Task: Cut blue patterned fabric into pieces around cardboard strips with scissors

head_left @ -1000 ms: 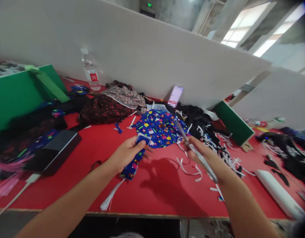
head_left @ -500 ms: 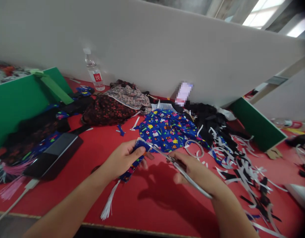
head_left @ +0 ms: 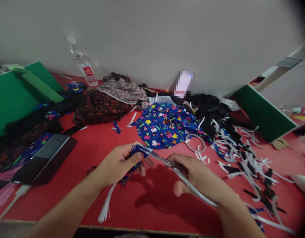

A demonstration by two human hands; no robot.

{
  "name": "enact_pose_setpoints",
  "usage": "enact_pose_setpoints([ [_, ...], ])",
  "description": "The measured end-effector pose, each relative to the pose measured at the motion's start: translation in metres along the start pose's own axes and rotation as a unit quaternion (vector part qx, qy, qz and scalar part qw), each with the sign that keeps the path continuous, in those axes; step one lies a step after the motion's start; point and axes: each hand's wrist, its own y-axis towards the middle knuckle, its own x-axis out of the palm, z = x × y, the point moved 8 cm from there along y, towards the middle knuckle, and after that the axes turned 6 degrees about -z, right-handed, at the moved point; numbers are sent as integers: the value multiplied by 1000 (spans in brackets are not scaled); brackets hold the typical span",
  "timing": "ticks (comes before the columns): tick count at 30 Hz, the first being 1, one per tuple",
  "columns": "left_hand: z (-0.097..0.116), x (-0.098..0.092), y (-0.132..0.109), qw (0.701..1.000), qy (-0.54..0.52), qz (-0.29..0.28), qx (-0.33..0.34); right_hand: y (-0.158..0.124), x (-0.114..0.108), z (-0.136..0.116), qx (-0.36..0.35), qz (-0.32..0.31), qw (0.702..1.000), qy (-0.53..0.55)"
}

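Observation:
Near the front of the red table, my left hand (head_left: 122, 162) pinches a narrow blue patterned fabric piece (head_left: 137, 158), with the thumb on top. A white tassel (head_left: 105, 206) hangs from its lower end. My right hand (head_left: 189, 168) is closed around the handles of metal scissors (head_left: 176, 167), one long handle running back along the wrist. The blades point left and lie at the fabric's pale upper edge. How far they are parted is hard to make out. Just beyond the hands lies a blue cloth (head_left: 158, 127) with a colourful animal print.
Ribbon and fabric scraps (head_left: 254, 168) are strewn at the right. Dark floral cloth (head_left: 98, 105) and a water bottle (head_left: 84, 66) stand behind. A power bank (head_left: 46, 158) with a cable lies left. Green boards (head_left: 265, 114) flank the table; a lit phone (head_left: 183, 84) leans on the wall.
The view has tilted slightly downward. The scissor blades have moved from the fabric's corner to lie across its upper edge. Both hands keep their hold.

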Motion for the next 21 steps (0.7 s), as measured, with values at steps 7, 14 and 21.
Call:
enact_pose_setpoints([
  [7, 3, 2, -1, 1000, 9, -7, 0, -1, 1, -3, 8, 10, 1000, -21],
  [14, 1, 1, -3, 1000, 13, 0, -14, -2, 2, -5, 9, 17, 999, -38],
  [21, 1, 1, -4, 1000, 18, 2, -19, -2, 2, -5, 1, 35, 998, -47],
])
